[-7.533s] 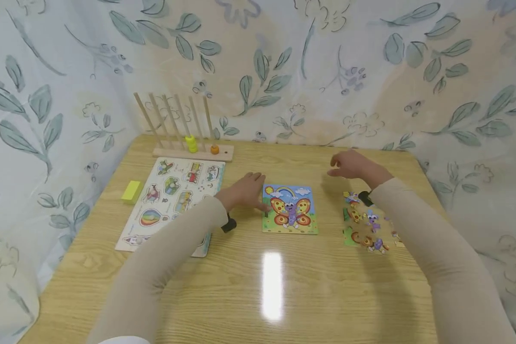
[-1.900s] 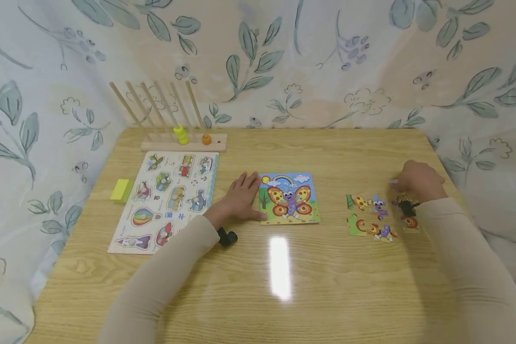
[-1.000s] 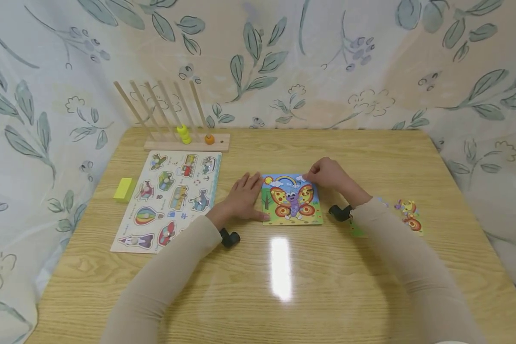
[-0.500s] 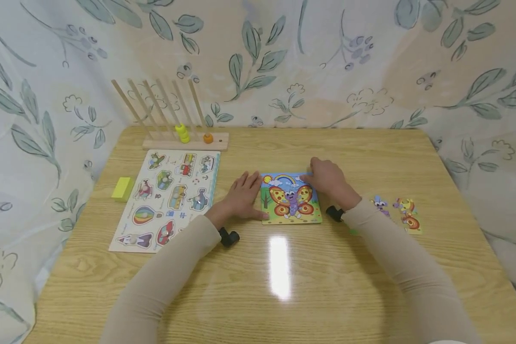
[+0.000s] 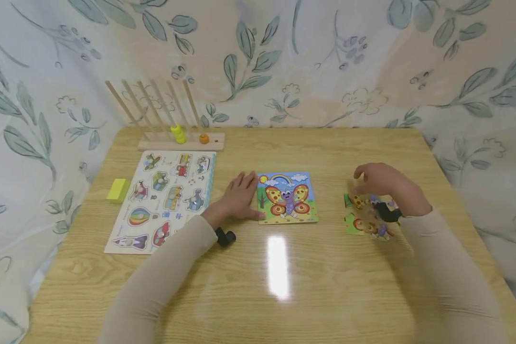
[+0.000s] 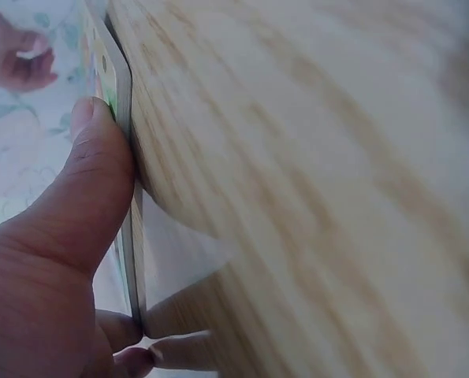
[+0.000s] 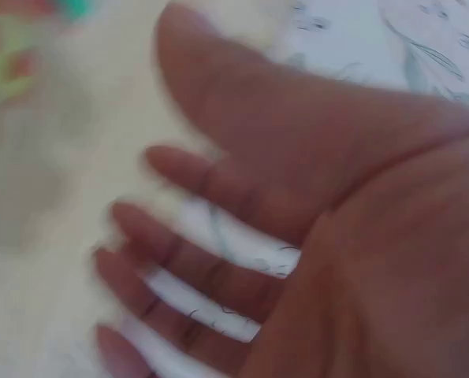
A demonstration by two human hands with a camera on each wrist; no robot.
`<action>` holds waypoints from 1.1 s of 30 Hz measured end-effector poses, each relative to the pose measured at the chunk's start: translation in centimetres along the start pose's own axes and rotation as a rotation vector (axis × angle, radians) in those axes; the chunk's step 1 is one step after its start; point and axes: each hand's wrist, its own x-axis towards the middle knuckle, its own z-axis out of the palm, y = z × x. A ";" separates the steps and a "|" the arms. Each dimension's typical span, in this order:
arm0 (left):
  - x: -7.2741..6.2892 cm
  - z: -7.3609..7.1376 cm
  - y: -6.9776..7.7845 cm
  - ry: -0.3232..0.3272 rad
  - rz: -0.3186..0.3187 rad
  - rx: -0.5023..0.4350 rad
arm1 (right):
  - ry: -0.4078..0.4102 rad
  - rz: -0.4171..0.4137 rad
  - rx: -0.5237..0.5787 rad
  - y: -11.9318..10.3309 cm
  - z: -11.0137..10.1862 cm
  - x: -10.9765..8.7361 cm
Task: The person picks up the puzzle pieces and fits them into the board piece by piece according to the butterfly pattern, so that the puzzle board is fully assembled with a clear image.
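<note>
In the head view a square butterfly puzzle board (image 5: 288, 198) lies mid-table. My left hand (image 5: 237, 200) rests against its left side, fingers extended, thumb over the front left corner; the left wrist view shows that thumb (image 6: 92, 181) on the board's (image 6: 124, 87) face by the edge. My right hand (image 5: 384, 184) hovers over loose butterfly puzzle pieces (image 5: 354, 224) at the right, partly hiding them. In the right wrist view the right hand (image 7: 297, 189) is blurred, its fingers spread and loosely bent, with nothing between them.
A vehicle peg puzzle (image 5: 161, 200) lies to the left, with a yellow block (image 5: 118, 190) beside it. Behind stands a wooden rack (image 5: 180, 142) of upright rods with yellow beads (image 5: 178, 134) and an orange bead (image 5: 204, 139). A floral cloth (image 5: 258, 67) hangs behind the table.
My right hand was by the loose pieces, then at the board's upper right corner; now it has moved back right over the pieces. The left hand has stayed at the board.
</note>
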 end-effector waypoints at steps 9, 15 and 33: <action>-0.2 -0.1 -0.4 0.027 0.011 0.002 | 0.099 -0.125 -0.067 0.7 4.1 -0.4; -0.5 0.2 -0.5 0.018 -0.004 -0.005 | 0.170 -0.092 -0.134 0.4 4.8 0.2; -0.2 0.3 0.0 0.017 0.010 0.026 | 0.397 -0.075 0.165 -5.8 4.0 4.2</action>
